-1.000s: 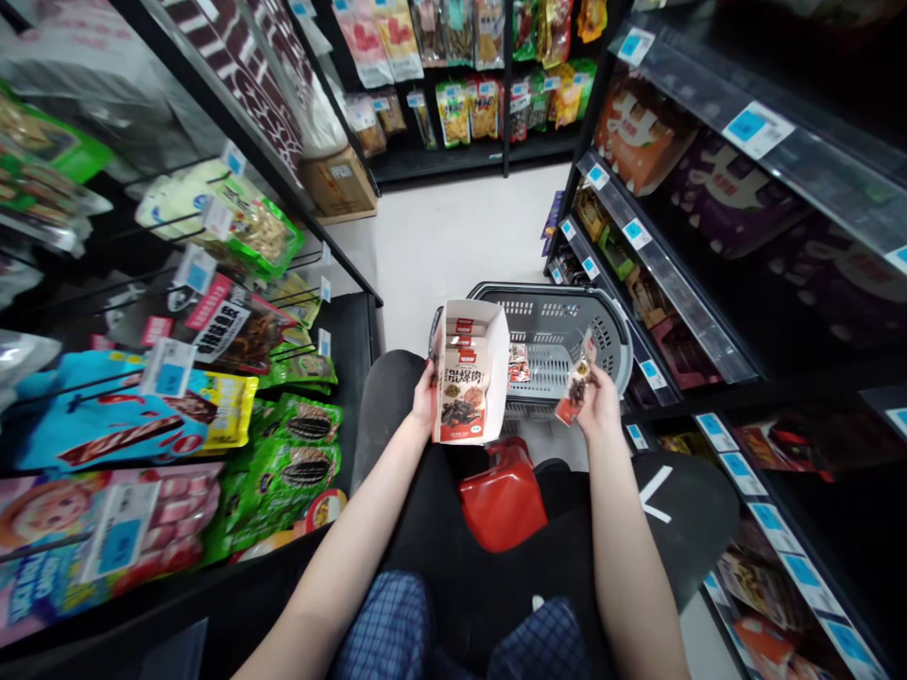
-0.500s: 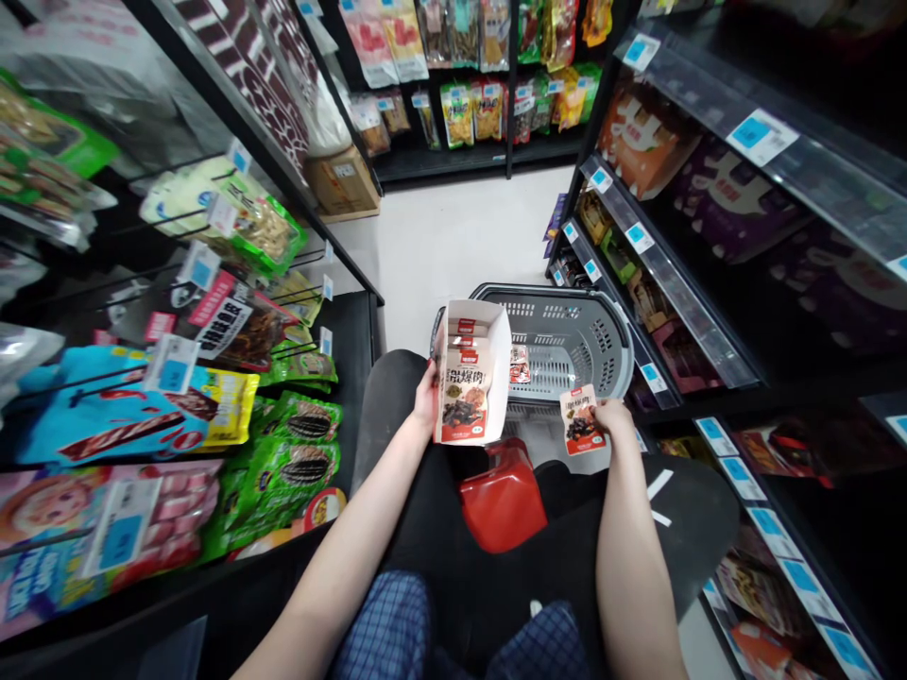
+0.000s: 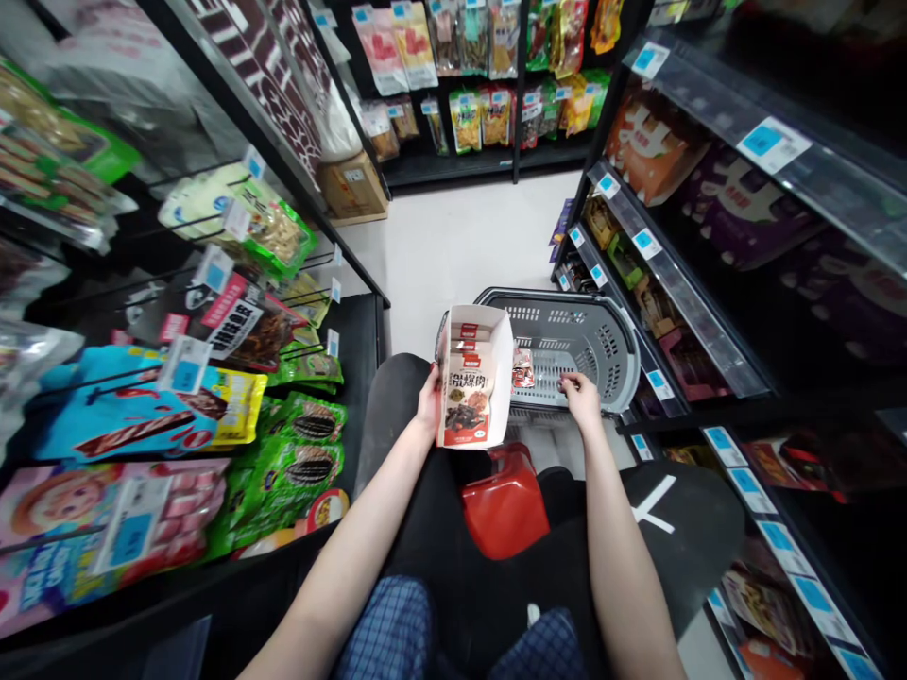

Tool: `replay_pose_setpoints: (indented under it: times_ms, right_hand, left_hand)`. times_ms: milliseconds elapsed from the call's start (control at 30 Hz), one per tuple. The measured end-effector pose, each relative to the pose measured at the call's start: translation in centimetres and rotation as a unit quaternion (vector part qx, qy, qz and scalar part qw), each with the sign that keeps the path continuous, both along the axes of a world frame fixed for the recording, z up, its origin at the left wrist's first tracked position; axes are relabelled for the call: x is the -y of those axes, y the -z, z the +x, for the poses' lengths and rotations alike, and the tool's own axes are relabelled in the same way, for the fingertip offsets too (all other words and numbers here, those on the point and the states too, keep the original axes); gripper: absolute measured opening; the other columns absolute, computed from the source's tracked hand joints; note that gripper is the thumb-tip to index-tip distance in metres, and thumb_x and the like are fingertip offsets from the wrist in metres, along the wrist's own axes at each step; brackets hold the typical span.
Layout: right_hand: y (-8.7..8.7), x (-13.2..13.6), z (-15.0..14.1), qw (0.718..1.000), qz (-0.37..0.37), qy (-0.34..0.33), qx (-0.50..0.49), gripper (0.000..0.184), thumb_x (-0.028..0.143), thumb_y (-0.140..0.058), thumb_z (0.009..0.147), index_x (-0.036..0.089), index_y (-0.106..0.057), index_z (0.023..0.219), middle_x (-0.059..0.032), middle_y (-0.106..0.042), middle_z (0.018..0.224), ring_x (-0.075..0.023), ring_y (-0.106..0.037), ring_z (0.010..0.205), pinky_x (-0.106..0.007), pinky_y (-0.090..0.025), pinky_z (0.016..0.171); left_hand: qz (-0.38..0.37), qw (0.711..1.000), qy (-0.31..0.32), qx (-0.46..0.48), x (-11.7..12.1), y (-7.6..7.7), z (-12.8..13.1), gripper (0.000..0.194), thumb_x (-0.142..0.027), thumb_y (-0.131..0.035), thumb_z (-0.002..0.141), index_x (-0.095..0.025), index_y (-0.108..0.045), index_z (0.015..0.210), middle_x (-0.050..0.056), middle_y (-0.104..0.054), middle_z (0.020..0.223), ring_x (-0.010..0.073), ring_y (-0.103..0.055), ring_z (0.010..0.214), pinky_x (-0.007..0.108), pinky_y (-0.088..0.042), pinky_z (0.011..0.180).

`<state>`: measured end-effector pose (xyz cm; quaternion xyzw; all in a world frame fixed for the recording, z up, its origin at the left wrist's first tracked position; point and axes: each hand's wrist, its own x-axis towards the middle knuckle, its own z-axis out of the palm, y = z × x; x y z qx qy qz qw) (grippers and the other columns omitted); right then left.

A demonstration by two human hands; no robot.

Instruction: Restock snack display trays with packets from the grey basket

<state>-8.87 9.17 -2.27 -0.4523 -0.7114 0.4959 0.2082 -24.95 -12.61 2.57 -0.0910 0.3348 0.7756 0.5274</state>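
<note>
My left hand (image 3: 428, 404) grips the side of an open white carton (image 3: 473, 376) that holds a row of red-and-white snack packets. I hold it upright over my lap, just left of a grey shopping basket (image 3: 609, 331) on the floor. My right hand (image 3: 582, 397) reaches over the basket's near rim, palm down and fingers loosely bent, with no packet showing in it. One small red packet (image 3: 522, 368) lies inside the basket beside the carton.
I sit in a narrow shop aisle with a red stool or handle (image 3: 504, 505) between my knees. Hanging snack bags (image 3: 213, 321) fill the left rack. Dark shelves with blue price tags (image 3: 646, 244) run along the right. A cardboard box (image 3: 352, 186) stands on the pale floor ahead.
My right hand held a red snack packet out to the right, then moved left and forward to the basket's rim; the packet no longer shows in it. The carton stayed in place.
</note>
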Motion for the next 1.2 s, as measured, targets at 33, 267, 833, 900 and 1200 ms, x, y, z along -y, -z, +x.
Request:
replay_pose_setpoints:
  times_ms: [33, 267, 833, 900, 1200]
  right_hand:
    - [-0.4, 0.4, 0.2, 1.0, 0.001, -0.005, -0.015, 0.025, 0.033, -0.049, 0.072, 0.014, -0.063, 0.082, -0.0087, -0.067, 0.078, -0.0216, -0.062, 0.072, -0.04, -0.049, 0.076]
    - [-7.9, 5.5, -0.2, 0.977, 0.154, -0.059, -0.134, 0.019, 0.031, -0.053, 0.081, 0.02, -0.063, 0.093, -0.0058, -0.06, 0.091, -0.0198, -0.057, 0.087, -0.035, -0.045, 0.083]
    - [-9.1, 9.6, -1.7, 0.947, 0.286, -0.145, 0.029, 0.015, 0.033, -0.063, 0.075, 0.02, -0.065, 0.081, -0.0128, -0.044, 0.107, -0.0333, -0.034, 0.106, -0.052, -0.03, 0.087]
    - [-9.3, 9.1, -1.5, 0.951, 0.265, -0.154, 0.032, 0.013, 0.034, -0.064, 0.074, 0.022, -0.067, 0.076, -0.0117, -0.046, 0.106, -0.0341, -0.034, 0.104, -0.055, -0.029, 0.085]
    - [-9.8, 6.1, -0.8, 0.904, -0.168, 0.04, -0.391, 0.027, 0.042, -0.054, 0.08, 0.027, -0.054, 0.102, -0.0019, -0.062, 0.1, -0.0159, -0.06, 0.083, -0.033, -0.05, 0.074]
  left_hand:
    - [0.001, 1.0, 0.0, 0.001, -0.1, 0.0, 0.0, 0.072, -0.056, -0.046, 0.082, -0.007, -0.04, 0.135, 0.018, -0.062, 0.117, 0.0338, -0.054, 0.113, 0.051, -0.035, 0.101]
    - [-0.017, 1.0, 0.001, 0.008, -0.5, 0.5, 0.2, 0.061, -0.05, -0.044, 0.085, -0.008, -0.046, 0.13, 0.016, -0.065, 0.111, 0.032, -0.057, 0.11, 0.05, -0.037, 0.1]
    - [-0.029, 1.0, 0.003, -0.003, -0.6, 0.7, 0.4, 0.044, -0.041, -0.039, 0.088, -0.009, -0.06, 0.112, 0.012, -0.069, 0.101, 0.0273, -0.061, 0.103, 0.042, -0.043, 0.096]
    - [-0.023, 1.0, 0.008, 0.0, -0.5, 0.9, 0.3, 0.047, -0.042, -0.04, 0.088, -0.009, -0.058, 0.116, 0.013, -0.068, 0.105, 0.0282, -0.06, 0.105, 0.043, -0.043, 0.096]
    - [-0.003, 1.0, -0.022, -0.005, -0.5, 1.0, 0.0, 0.05, -0.044, -0.043, 0.086, -0.008, -0.055, 0.12, 0.014, -0.068, 0.105, 0.029, -0.059, 0.107, 0.044, -0.042, 0.097]
